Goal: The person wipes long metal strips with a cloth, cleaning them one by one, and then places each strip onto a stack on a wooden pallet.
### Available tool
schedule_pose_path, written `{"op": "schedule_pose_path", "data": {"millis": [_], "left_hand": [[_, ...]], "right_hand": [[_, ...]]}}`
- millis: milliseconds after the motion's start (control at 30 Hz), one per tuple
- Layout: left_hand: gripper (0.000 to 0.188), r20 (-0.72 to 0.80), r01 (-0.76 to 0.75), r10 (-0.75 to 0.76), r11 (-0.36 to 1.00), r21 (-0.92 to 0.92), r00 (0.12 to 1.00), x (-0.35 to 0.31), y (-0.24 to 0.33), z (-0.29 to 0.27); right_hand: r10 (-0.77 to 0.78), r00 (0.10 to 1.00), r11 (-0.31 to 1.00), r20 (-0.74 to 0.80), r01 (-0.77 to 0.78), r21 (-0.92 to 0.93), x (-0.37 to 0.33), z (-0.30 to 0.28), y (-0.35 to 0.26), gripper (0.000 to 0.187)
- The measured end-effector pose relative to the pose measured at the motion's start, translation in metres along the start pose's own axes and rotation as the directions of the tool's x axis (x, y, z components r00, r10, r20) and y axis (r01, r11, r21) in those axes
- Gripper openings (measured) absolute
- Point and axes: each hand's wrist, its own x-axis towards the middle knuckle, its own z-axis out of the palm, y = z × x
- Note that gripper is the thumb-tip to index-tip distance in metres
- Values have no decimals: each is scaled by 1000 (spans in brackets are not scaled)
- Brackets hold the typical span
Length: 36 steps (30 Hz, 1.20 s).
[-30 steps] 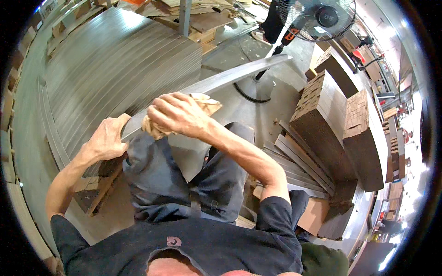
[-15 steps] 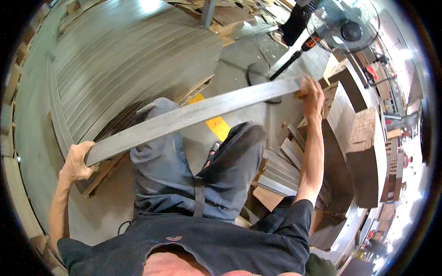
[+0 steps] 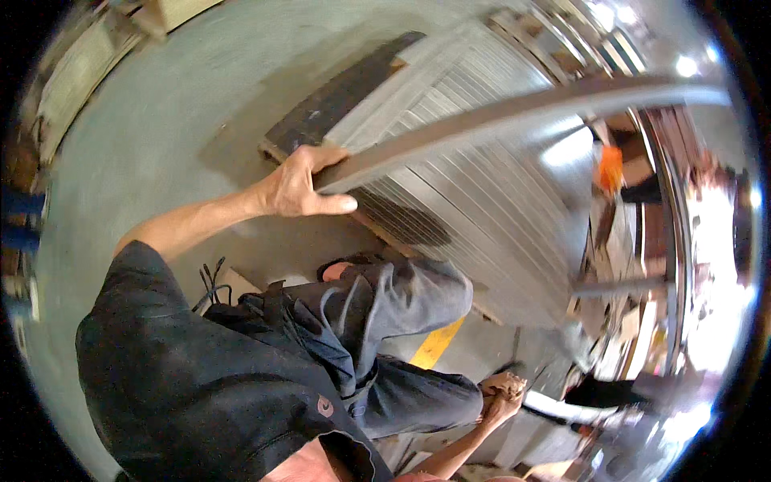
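Left hand [image 3: 299, 183] fingers curled over the near end of one long grey plank [image 3: 514, 112], thumb stretched along its underside, firm grasp. The plank runs from that hand up and right across the scene to the far right edge, held above a stack of grey planks [image 3: 490, 201] on a dark pallet [image 3: 337, 96]. Right hand [image 3: 502, 394] low at the near right, fingers closed into a loose fist; blurred, cannot tell whether it holds anything. One yellow floor stripe [image 3: 436, 344] beside the knee. One orange object [image 3: 610, 167] far right, blurred.
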Motion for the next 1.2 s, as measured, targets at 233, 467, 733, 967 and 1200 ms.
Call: {"op": "schedule_pose_path", "data": {"millis": [233, 467, 733, 967, 1200], "left_hand": [[58, -421, 17, -71, 991, -131, 905, 8, -84, -66], [40, -515, 202, -152, 979, 41, 844, 106, -238, -95], [44, -460, 481, -407, 875, 50, 789, 185, -361, -27], [42, -438, 419, -340, 903, 96, 832, 247, -433, 15], [72, -384, 446, -275, 752, 486, 882, 254, -450, 50]], "right_hand": [[-238, 963, 967, 123, 224, 119, 79, 48, -122, 35], [-388, 887, 922, 250, 377, 92, 131, 124, -226, 32], [-416, 811, 880, 411, 473, -44, 135, 200, -312, 34], [-480, 774, 845, 414, 535, -21, 129, 256, -296, 28], [-315, 876, 908, 365, 391, -153, 119, 256, -309, 33]]}}
